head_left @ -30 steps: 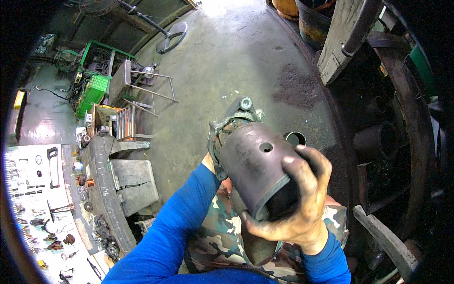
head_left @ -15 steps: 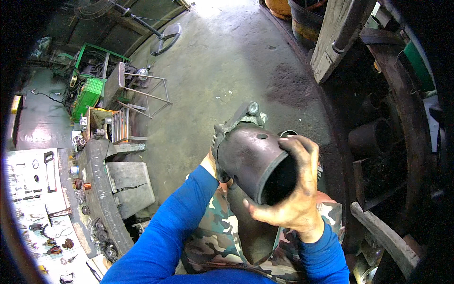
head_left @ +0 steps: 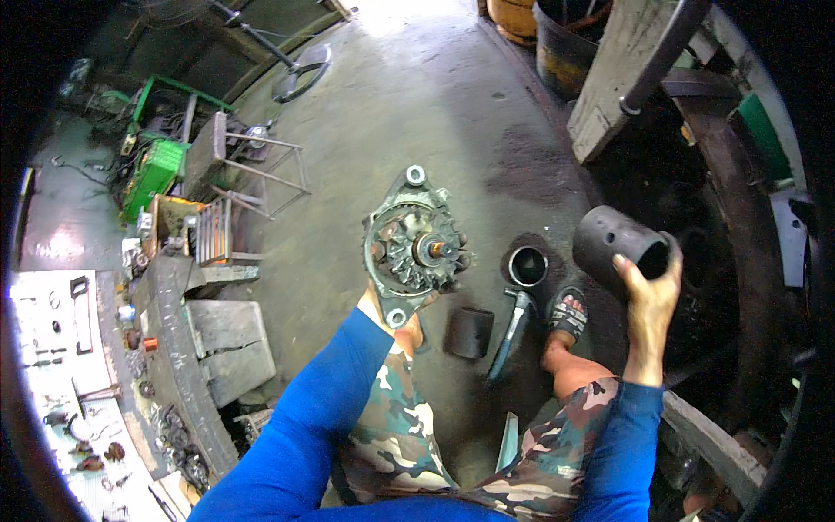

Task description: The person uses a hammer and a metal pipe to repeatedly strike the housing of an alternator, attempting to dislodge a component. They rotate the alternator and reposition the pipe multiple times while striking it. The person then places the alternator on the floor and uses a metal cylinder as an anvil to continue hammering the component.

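An alternator half (head_left: 409, 248), a metal housing with two mounting ears and a finned rotor, is held up in front of me. My left hand (head_left: 374, 304) grips it from below and behind, most of its fingers hidden. Off to the right, my right hand (head_left: 651, 304) is closed around a dark metal pipe sleeve (head_left: 609, 242) with small holes in its wall. The sleeve lies tilted in the air, apart from the alternator half, and the rotor's copper-coloured shaft end is bare.
On the floor are a hammer (head_left: 511, 335), a short dark pipe piece (head_left: 470, 332) and a round metal cup (head_left: 528, 266). A workbench (head_left: 196, 374) with parts runs along the left. A metal-framed stool (head_left: 261, 165) stands beyond it. Wooden posts (head_left: 609, 113) edge the right side.
The pipe sleeve has come away from the alternator half and moved right in my right hand. The rotor is now uncovered. My left hand keeps its grip, with the housing turned to face up.
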